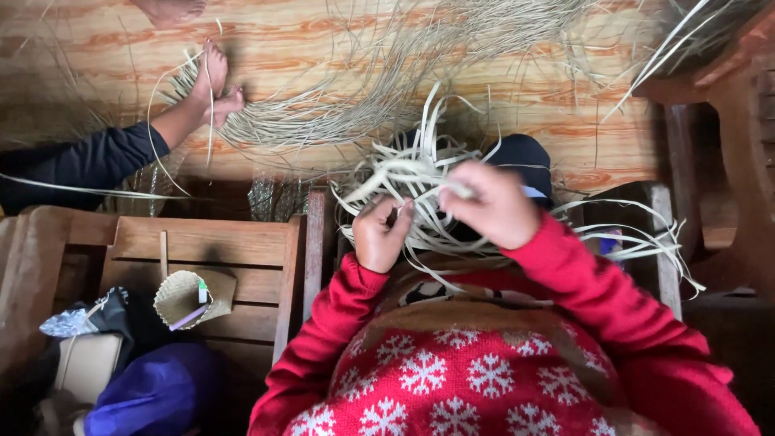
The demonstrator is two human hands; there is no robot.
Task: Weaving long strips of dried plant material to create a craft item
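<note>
A tangle of pale flat straw strips (412, 173) sits in front of my chest, with loose ends curling up and out to the right. My left hand (381, 234) pinches some of the strips from below left. My right hand (488, 206) grips a strip near the middle of the bundle, fingers curled around it. Both arms wear red sleeves of a red sweater with white snowflakes.
Loose straw (323, 113) lies spread on the wooden floor ahead. Another person's bare foot (211, 89) and dark trouser leg (81, 165) rest in it at left. A wooden bench (210, 250) at left holds a small woven cone basket (187, 297), bags and a blue cloth (153, 391). Wooden furniture (726, 97) stands at right.
</note>
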